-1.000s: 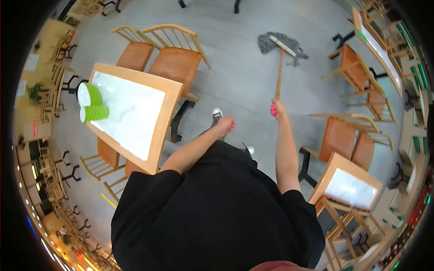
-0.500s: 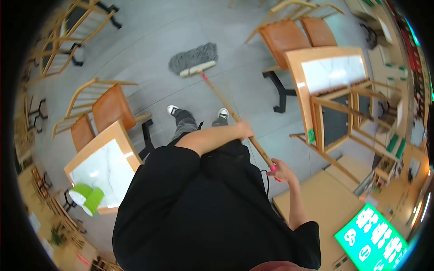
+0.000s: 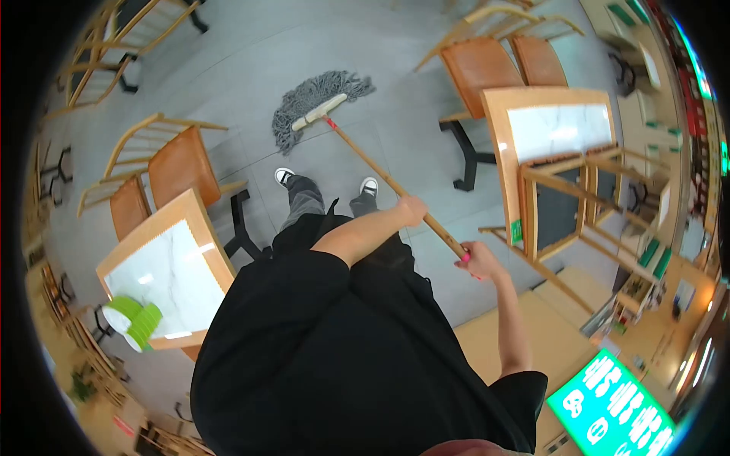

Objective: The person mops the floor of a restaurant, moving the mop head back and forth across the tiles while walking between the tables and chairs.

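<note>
A mop with a wooden handle (image 3: 370,165) slants across the floor in front of me. Its grey string head (image 3: 318,93) lies fanned out on the floor beyond my feet, under a whitish clamp bar (image 3: 319,112). My left hand (image 3: 411,210) is wrapped round the middle of the handle. Up at the handle's near end, by a pink part, my right hand (image 3: 479,261) grips it with fingers closed.
On the left stand brown-seated chairs (image 3: 182,167) and a marble-topped table (image 3: 163,273) bearing green-and-white rolls (image 3: 143,327). To the right is another table (image 3: 559,128) with upturned chairs (image 3: 559,209) on it. A lit green sign (image 3: 612,406) glows at lower right.
The mop head has swung left and turned, its strings now spread in an arc. The handle has tilted with it, and both hands keep their grip. The right hand has risen slightly.
</note>
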Demonstrator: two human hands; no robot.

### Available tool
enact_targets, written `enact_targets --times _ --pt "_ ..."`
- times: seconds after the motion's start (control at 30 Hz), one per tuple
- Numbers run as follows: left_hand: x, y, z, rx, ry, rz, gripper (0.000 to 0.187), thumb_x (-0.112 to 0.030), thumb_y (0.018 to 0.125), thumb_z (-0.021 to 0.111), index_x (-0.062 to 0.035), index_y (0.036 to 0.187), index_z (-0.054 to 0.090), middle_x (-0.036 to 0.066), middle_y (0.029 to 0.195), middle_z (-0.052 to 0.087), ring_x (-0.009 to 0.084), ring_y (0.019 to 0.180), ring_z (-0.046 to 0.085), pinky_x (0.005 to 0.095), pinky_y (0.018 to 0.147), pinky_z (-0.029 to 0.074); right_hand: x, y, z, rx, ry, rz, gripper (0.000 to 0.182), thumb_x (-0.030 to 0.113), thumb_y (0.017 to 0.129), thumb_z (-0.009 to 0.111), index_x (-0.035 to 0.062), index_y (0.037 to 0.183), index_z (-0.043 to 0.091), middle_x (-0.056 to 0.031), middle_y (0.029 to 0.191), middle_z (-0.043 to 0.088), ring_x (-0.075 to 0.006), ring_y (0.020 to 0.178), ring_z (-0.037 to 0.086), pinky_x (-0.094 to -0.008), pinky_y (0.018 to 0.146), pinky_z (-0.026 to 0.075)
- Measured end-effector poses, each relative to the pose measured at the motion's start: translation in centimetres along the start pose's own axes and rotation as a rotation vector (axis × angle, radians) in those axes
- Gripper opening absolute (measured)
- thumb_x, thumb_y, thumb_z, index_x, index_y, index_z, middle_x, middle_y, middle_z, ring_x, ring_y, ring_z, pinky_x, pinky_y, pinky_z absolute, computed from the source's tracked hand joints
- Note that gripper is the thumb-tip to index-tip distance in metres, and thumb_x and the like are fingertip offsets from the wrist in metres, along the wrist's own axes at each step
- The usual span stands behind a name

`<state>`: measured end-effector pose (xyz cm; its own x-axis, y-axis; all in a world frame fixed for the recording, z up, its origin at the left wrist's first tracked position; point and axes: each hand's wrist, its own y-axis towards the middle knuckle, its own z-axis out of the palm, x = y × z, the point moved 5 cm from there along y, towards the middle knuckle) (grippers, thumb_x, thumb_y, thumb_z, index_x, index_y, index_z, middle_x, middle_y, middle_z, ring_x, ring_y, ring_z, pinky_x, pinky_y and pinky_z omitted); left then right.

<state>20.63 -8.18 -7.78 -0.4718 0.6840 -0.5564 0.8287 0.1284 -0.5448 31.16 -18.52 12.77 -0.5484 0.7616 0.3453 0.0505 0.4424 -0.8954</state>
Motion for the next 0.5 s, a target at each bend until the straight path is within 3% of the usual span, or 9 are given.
enact_targets --times 0.1,0.23,0.3,0.4,0.5 --pt "9.5 -3.3 -5.9 -0.190 -0.052 -0.180 0.031 -0.015 0.079 0.055 -0.0100 0.109 0.062 0.010 0.110 0.062 0.0278 0.107 0.057 0.0409 0.090 0.047 9.8 6.7 -0.8 0.067 -0.132 -0.161 0.022 0.011 0.075 0.068 -0.0023 0.078 0.050 -0.0089 0.048 0.049 -0.0187 0.037 0.052 -0.0342 0.036 0.040" --pt "22.2 -11.6 -10.5 -0.634 -0.225 -0.399 0.036 -0.019 0.081 0.056 -0.0100 0.116 0.057 0.012 0.115 0.059 0.0295 0.107 0.056 0.0423 0.092 0.045 23.7 17.2 1.9 0.082 -0.261 -0.347 0.024 0.016 0.075 0.068 -0.0033 0.078 0.054 -0.0084 0.052 0.052 -0.0167 0.039 0.051 -0.0347 0.036 0.040" --pt "28.8 -16.7 -11.5 -0.723 -0.495 -0.549 0.039 -0.021 0.081 0.056 -0.0095 0.118 0.055 0.013 0.115 0.060 0.0313 0.106 0.057 0.0425 0.092 0.045 31.2 22.4 3.4 0.031 -0.176 -0.253 0.021 0.014 0.072 0.070 -0.0023 0.075 0.056 -0.0077 0.052 0.053 -0.0157 0.039 0.049 -0.0323 0.035 0.038" --pt "35.4 -27.7 -9.9 -0.935 -0.771 -0.816 0.040 -0.024 0.082 0.056 -0.0084 0.118 0.055 0.016 0.113 0.061 0.0339 0.103 0.057 0.0419 0.091 0.045 43.4 29.1 6.1 0.051 -0.158 -0.316 0.018 0.011 0.071 0.070 -0.0024 0.074 0.058 -0.0071 0.054 0.052 -0.0142 0.038 0.046 -0.0294 0.034 0.036" --pt "37.3 -36.5 -5.3 -1.119 -0.914 -1.099 0.038 -0.026 0.082 0.055 -0.0067 0.115 0.057 0.019 0.107 0.063 0.0355 0.102 0.058 0.0417 0.090 0.045 52.3 32.7 10.3 0.063 -0.028 -0.422 0.019 0.012 0.074 0.067 -0.0046 0.072 0.057 -0.0086 0.056 0.053 -0.0142 0.041 0.047 -0.0292 0.035 0.035"
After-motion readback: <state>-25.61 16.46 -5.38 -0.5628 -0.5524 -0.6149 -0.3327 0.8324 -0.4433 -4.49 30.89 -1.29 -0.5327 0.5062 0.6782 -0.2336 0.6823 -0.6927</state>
